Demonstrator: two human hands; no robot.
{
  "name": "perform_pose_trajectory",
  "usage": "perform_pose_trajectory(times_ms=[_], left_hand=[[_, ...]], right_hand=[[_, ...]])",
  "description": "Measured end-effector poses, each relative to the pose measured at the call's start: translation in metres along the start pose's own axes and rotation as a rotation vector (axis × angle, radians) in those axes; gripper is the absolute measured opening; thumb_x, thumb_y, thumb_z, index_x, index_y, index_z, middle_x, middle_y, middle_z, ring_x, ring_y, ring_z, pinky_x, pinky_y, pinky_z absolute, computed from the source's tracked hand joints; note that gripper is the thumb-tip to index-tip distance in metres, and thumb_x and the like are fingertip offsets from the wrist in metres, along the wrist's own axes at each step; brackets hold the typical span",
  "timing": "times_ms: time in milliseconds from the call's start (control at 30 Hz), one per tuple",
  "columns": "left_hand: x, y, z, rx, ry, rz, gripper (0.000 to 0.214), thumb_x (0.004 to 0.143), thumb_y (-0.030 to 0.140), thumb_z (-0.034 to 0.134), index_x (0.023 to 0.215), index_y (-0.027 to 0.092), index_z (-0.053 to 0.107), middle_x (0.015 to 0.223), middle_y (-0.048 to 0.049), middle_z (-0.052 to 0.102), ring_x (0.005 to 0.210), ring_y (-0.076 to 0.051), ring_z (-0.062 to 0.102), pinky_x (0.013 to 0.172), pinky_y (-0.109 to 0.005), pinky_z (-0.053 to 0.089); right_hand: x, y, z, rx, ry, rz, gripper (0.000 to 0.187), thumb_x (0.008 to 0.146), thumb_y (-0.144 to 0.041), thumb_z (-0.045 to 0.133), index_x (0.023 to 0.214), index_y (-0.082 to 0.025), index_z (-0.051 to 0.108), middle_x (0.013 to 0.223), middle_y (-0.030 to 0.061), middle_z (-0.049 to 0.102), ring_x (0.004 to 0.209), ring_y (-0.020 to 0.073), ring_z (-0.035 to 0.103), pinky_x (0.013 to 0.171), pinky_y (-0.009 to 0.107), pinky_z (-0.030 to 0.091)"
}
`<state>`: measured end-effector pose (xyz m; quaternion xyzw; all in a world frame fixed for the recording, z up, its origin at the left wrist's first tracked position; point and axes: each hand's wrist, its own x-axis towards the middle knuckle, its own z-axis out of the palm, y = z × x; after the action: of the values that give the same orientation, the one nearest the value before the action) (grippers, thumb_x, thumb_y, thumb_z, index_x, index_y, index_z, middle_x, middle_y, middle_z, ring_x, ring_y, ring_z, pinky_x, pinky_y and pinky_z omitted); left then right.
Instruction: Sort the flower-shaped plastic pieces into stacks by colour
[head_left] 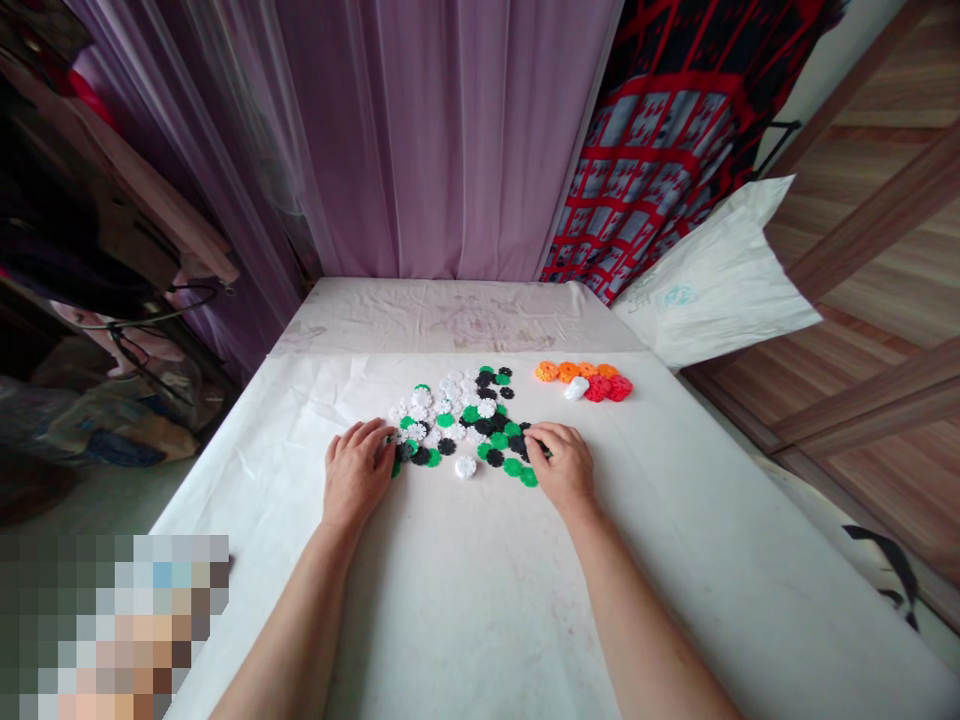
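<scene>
A loose pile of white, green and black notched plastic discs (489,424) lies on the covered table. My left hand (358,465) rests at the pile's left edge, fingers curled in and touching black and green discs; what is between the fingertips is hidden. At the right edge, my right hand (561,465) has its thumb and forefinger drawn close together beside black discs, with a bit of green by the thumb. Green discs (521,471) lie just left of that hand. A short stack of white discs (465,467) sits in front of the pile, between my hands.
Orange disc stacks (577,371) form a row behind and right of the pile, with red stacks (609,387) and a white stack (576,389) before them. A white bag (720,280) stands past the table's right edge. Purple curtains (442,140) hang behind; a person, pixelated, is lower left.
</scene>
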<state>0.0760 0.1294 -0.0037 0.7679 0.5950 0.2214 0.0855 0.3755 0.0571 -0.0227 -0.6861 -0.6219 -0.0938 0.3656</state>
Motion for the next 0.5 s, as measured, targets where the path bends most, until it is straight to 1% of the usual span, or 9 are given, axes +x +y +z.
perform_pose_trajectory(times_ms=[67, 100, 200, 267, 333, 400, 433, 500], left_hand=[[0.000, 0.000, 0.000, 0.003, -0.004, 0.003, 0.031, 0.094, 0.035, 0.048, 0.116, 0.028, 0.069, 0.136, -0.0049, 0.064, 0.132, -0.029, 0.051, 0.112, -0.053, 0.033], [0.000, -0.001, 0.000, 0.005, -0.004, 0.006, 0.031, 0.094, 0.035, 0.048, 0.116, 0.027, 0.068, 0.136, -0.0050, 0.063, 0.132, -0.029, 0.050, 0.112, -0.053, 0.033], [0.000, -0.001, 0.000, 0.013, 0.007, 0.015, 0.031, 0.094, 0.034, 0.048, 0.116, 0.028, 0.068, 0.135, -0.0054, 0.064, 0.131, -0.028, 0.051, 0.112, -0.051, 0.033], [-0.001, -0.001, 0.000, 0.018, 0.010, 0.023, 0.030, 0.094, 0.034, 0.048, 0.116, 0.028, 0.068, 0.134, -0.0056, 0.065, 0.130, -0.027, 0.052, 0.111, -0.050, 0.035], [-0.001, -0.001, 0.000, 0.017, 0.011, 0.024, 0.031, 0.094, 0.034, 0.048, 0.115, 0.028, 0.069, 0.133, -0.0056, 0.066, 0.130, -0.028, 0.053, 0.110, -0.049, 0.035], [-0.001, -0.001, 0.000, 0.014, 0.012, 0.023, 0.031, 0.094, 0.035, 0.048, 0.115, 0.028, 0.069, 0.132, -0.0056, 0.066, 0.130, -0.028, 0.053, 0.110, -0.050, 0.036], [-0.001, -0.001, 0.000, 0.013, 0.014, 0.024, 0.031, 0.094, 0.035, 0.048, 0.115, 0.028, 0.069, 0.132, -0.0057, 0.066, 0.130, -0.028, 0.053, 0.110, -0.050, 0.036], [-0.001, -0.001, 0.000, 0.011, 0.020, 0.026, 0.031, 0.094, 0.035, 0.047, 0.115, 0.029, 0.069, 0.132, -0.0057, 0.066, 0.130, -0.028, 0.053, 0.110, -0.050, 0.036]], right_hand=[[0.009, -0.002, 0.003, -0.003, 0.010, 0.011, 0.024, 0.089, -0.022, 0.052, 0.093, -0.023, 0.075, 0.099, 0.0073, 0.074, 0.092, 0.0220, 0.063, 0.088, 0.036, 0.048], [0.014, -0.005, 0.005, -0.005, -0.010, -0.001, 0.025, 0.089, -0.021, 0.051, 0.098, -0.022, 0.075, 0.103, 0.0078, 0.074, 0.094, 0.0223, 0.064, 0.089, 0.036, 0.049], [0.027, -0.023, 0.014, -0.019, -0.140, -0.093, 0.031, 0.091, -0.023, 0.053, 0.115, -0.024, 0.071, 0.123, 0.0088, 0.068, 0.112, 0.0238, 0.061, 0.096, 0.038, 0.047], [0.029, -0.036, 0.020, -0.040, -0.233, -0.167, 0.032, 0.091, -0.025, 0.056, 0.120, -0.027, 0.070, 0.134, 0.0086, 0.062, 0.123, 0.0253, 0.055, 0.101, 0.041, 0.045], [0.028, -0.044, 0.025, -0.061, -0.298, -0.229, 0.031, 0.091, -0.027, 0.059, 0.119, -0.030, 0.070, 0.141, 0.0077, 0.057, 0.131, 0.0271, 0.049, 0.105, 0.045, 0.042], [0.023, -0.044, 0.026, -0.081, -0.319, -0.249, 0.027, 0.090, -0.029, 0.061, 0.114, -0.032, 0.073, 0.143, 0.0067, 0.055, 0.134, 0.0286, 0.045, 0.106, 0.048, 0.040], [0.021, -0.041, 0.026, -0.088, -0.311, -0.243, 0.024, 0.090, -0.029, 0.061, 0.111, -0.033, 0.074, 0.143, 0.0064, 0.055, 0.135, 0.0289, 0.044, 0.106, 0.049, 0.040], [0.016, -0.031, 0.026, -0.091, -0.264, -0.206, 0.022, 0.091, -0.027, 0.060, 0.105, -0.031, 0.076, 0.139, 0.0064, 0.058, 0.132, 0.0278, 0.046, 0.104, 0.047, 0.041]])
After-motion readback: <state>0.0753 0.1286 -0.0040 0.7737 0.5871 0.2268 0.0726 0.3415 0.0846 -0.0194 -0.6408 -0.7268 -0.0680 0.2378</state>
